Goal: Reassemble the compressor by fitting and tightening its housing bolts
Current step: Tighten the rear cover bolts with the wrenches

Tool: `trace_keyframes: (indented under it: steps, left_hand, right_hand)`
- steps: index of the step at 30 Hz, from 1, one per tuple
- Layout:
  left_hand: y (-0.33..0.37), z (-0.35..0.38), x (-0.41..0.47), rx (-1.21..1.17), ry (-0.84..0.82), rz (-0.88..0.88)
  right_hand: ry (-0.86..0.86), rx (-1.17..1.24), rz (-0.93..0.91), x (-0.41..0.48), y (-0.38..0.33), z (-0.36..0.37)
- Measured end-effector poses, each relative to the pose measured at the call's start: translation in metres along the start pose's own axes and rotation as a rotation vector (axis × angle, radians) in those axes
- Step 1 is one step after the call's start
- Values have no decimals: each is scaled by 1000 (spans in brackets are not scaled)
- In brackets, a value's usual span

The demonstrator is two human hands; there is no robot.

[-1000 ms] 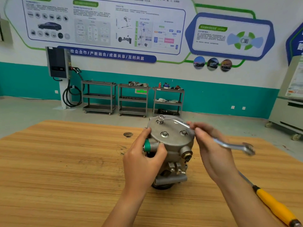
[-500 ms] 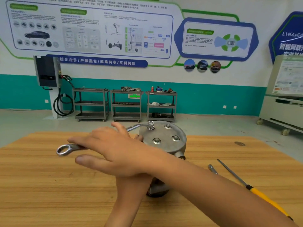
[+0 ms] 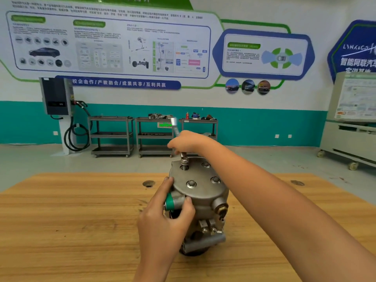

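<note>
The right hand (image 3: 186, 143) is gripping the spanner (image 3: 177, 132), now swung round from the left to point away, working the far-left bolt (image 3: 184, 161), while the left hand (image 3: 162, 218) is clamping the compressor (image 3: 200, 197) upright mid-bench (image 3: 71, 220), so tightening is progressing.

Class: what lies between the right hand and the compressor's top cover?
In the head view, the wrench, held by the right hand, on a raised bolt in the cover.
</note>
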State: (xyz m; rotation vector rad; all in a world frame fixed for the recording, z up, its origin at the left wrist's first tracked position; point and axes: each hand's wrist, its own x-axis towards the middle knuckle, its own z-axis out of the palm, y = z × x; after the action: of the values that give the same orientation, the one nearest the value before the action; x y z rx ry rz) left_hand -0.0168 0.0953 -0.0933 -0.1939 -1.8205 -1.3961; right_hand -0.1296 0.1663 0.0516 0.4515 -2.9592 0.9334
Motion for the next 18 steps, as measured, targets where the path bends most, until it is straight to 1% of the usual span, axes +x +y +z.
trace_keyframes:
  steps: [3, 6, 9, 11, 15, 16, 18]
  left_hand:
    - [-1, 4, 1, -3, -7, 19]
    - [1, 4, -1, -15, -5, 20]
    - [-2, 2, -1, -41, 10, 22]
    - [-2, 1, 0, -48, 17, 14]
    - [-3, 0, 1, -33, 25, 4]
    - [-3, 0, 0, -44, 30, -1]
    - [-4, -1, 0, -53, 27, -12]
  right_hand:
    - [120, 464, 129, 3, 26, -7]
    - [237, 876, 239, 1, 59, -18]
    - [343, 1229, 270, -11, 93, -27]
    - [413, 1365, 197, -23, 107, -32]
    - [478, 1658, -43, -61, 118, -21]
    - [494, 1683, -117, -75, 119, -15]
    - [512, 1604, -276, -106, 120, 0]
